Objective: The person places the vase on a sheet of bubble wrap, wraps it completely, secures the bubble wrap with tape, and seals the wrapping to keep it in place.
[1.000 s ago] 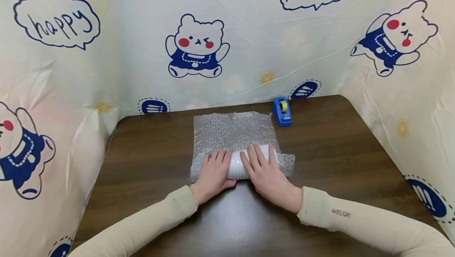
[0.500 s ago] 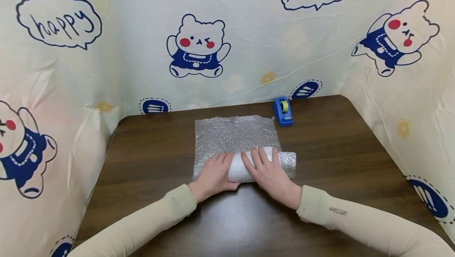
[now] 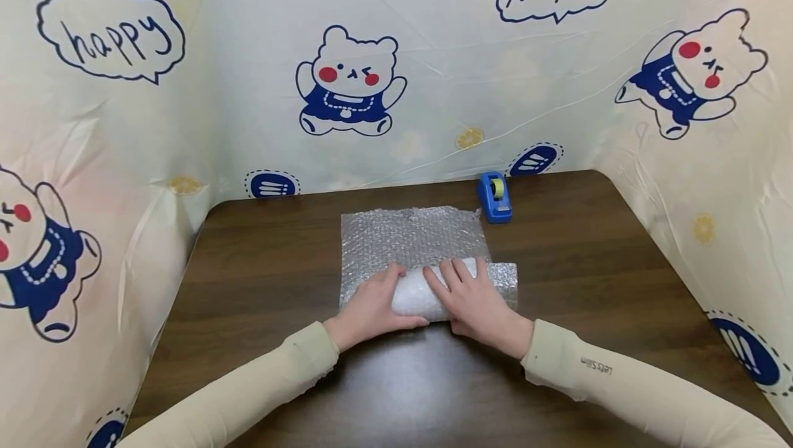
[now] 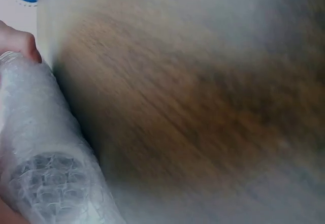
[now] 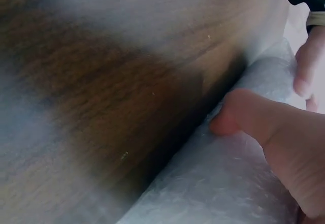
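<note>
On my head feed, the bubble-wrapped roll (image 3: 418, 295) lies near the middle of the tabletop (image 3: 576, 248), well apart from its back edge, with the unrolled bubble-wrap sheet (image 3: 411, 238) stretching behind it toward that edge. I see the left hand (image 3: 365, 307) gripping the roll's left part, fingers bent over the top and thumb along the near side. A second ago those fingers lay more spread across it; now they are bunched closer and the thumb reaches further to the right. The right hand (image 3: 478, 307) holds the other part with bent fingers on top, much as before, and my right wrist feed shows its thumb pressed against the roll. Neither grip stands wide: each is only as far open as the roll is thick. What lies inside the wrap I cannot tell.

Against the first frame, the sheet's far edge has slipped a little further from the tabletop's back edge, so its corner now sits beside the lower half of the blue tape dispenser (image 3: 496, 209), which stays by the back edge, nearer the right back corner. The loose flap (image 3: 504, 279) past the right hand now looks squarer and shinier.
</note>
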A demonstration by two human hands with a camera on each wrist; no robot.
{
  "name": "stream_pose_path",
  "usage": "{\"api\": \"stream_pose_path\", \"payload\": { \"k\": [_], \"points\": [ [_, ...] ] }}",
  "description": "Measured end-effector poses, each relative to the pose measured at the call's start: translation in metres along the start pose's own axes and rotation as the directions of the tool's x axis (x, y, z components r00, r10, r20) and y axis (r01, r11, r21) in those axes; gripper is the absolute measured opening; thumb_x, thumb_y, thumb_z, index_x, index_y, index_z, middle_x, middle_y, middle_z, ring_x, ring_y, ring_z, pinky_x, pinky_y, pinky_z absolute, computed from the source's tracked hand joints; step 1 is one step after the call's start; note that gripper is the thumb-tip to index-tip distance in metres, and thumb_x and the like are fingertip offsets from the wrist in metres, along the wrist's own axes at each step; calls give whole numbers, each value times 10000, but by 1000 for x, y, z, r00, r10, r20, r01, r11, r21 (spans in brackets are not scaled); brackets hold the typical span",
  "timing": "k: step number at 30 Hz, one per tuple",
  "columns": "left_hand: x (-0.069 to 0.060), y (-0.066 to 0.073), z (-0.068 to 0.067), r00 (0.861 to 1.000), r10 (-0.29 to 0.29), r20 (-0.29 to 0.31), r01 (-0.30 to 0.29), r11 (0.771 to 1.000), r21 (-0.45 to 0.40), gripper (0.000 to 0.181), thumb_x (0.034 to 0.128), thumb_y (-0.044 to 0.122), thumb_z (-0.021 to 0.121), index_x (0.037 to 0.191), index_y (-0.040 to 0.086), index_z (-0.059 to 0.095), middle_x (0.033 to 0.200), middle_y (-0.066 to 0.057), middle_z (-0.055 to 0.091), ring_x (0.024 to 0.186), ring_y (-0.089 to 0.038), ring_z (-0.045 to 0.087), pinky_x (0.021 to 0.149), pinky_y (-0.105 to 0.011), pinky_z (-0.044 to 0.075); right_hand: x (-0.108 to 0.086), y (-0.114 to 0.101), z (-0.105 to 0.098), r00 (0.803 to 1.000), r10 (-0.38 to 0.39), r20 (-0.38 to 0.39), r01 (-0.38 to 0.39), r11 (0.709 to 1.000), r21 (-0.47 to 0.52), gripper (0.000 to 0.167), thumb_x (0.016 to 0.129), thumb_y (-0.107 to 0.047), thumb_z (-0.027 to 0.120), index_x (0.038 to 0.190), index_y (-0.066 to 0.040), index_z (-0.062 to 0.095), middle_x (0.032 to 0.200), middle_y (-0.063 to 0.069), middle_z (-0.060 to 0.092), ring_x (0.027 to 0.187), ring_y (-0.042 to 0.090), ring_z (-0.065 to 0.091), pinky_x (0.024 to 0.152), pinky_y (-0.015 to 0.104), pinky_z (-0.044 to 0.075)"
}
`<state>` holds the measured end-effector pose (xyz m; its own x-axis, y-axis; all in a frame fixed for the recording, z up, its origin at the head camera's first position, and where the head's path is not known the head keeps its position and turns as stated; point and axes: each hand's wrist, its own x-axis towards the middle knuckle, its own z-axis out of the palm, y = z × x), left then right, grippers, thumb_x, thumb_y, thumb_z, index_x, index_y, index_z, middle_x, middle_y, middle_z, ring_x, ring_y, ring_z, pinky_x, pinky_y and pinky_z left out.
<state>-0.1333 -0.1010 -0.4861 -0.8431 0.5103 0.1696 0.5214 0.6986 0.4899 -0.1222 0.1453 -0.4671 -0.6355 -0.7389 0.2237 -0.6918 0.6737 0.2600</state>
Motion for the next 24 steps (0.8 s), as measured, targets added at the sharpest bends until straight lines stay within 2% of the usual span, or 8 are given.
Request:
{"api": "stream_pose_path", "payload": {
  "k": [5, 8, 11, 13, 16, 18, 21, 24],
  "points": [
    [2, -2, 2, 1000, -9, -26, 7, 998, -67, 626, 913, 526, 763, 1261, 54, 545, 1149, -95, 621, 944, -202, 608, 798, -369, 542, 1, 5, 1, 1000, -5, 12, 4, 999, 38, 1075, 647, -521, 921, 1510, -85, 453, 1317, 194, 557, 1158, 392, 557, 881, 676, 471],
    [3, -5, 5, 994, 74, -75, -71, 997, 29, 522, 990, 516, 667, 1212, 52, 576, 1160, -109, 574, 1019, -235, 553, 861, -392, 515, 3, 8, 2, 1000, -8, 28, 6, 997, 71, 1069, 651, -505, 919, 1511, -82, 447, 1323, 184, 559, 1158, 391, 555, 884, 676, 467],
    [3, -5, 6, 970, 194, -143, -170, 971, 168, 508, 1043, 550, 547, 1117, 51, 606, 1075, -109, 557, 983, -269, 533, 872, -418, 490, 5, 11, 1, 999, -14, 35, 11, 996, 92, 1043, 663, -491, 904, 1509, -83, 448, 1316, 177, 564, 1154, 390, 555, 877, 677, 467],
    [4, -3, 6, 941, 281, -189, -215, 928, 306, 574, 1076, 573, 432, 1080, 31, 623, 989, -110, 569, 900, -279, 559, 821, -409, 510, 6, 12, 0, 999, -18, 31, 15, 995, 98, 1021, 672, -484, 893, 1503, -83, 455, 1307, 175, 571, 1149, 387, 559, 868, 676, 473],
    [4, 3, 7, 895, 384, -227, -224, 828, 514, 680, 1116, 545, 261, 1129, -10, 654, 901, -115, 609, 785, -276, 619, 716, -359, 556, 7, 14, -1, 1000, -17, 18, 15, 995, 103, 1009, 659, -475, 896, 1488, -85, 475, 1287, 166, 583, 1139, 377, 570, 848, 661, 486],
    [3, 7, 9, 876, 423, -232, -201, 758, 621, 706, 1136, 489, 208, 1198, -52, 657, 915, -145, 661, 779, -283, 670, 692, -359, 582, 8, 15, -1, 1000, -15, 10, 14, 994, 104, 1013, 644, -474, 901, 1481, -88, 482, 1280, 160, 588, 1135, 372, 574, 831, 642, 493],
    [2, 13, 12, 887, 413, -208, -171, 712, 681, 659, 1121, 442, 292, 1271, -101, 633, 1006, -192, 712, 868, -313, 713, 788, -397, 595, 9, 15, 0, 1000, -13, 11, 12, 994, 109, 1034, 623, -470, 908, 1484, -87, 482, 1274, 153, 591, 1131, 367, 575, 812, 623, 494],
    [-1, 17, 16, 926, 345, -155, -154, 718, 678, 817, 1000, 614, 502, 1326, -132, 577, 1126, -232, 695, 973, -357, 692, 889, -454, 563, 10, 15, 1, 1000, -12, 22, 9, 992, 125, 1055, 621, -481, 918, 1492, -88, 471, 1280, 155, 585, 1138, 369, 571, 813, 629, 489]
  ]
}}
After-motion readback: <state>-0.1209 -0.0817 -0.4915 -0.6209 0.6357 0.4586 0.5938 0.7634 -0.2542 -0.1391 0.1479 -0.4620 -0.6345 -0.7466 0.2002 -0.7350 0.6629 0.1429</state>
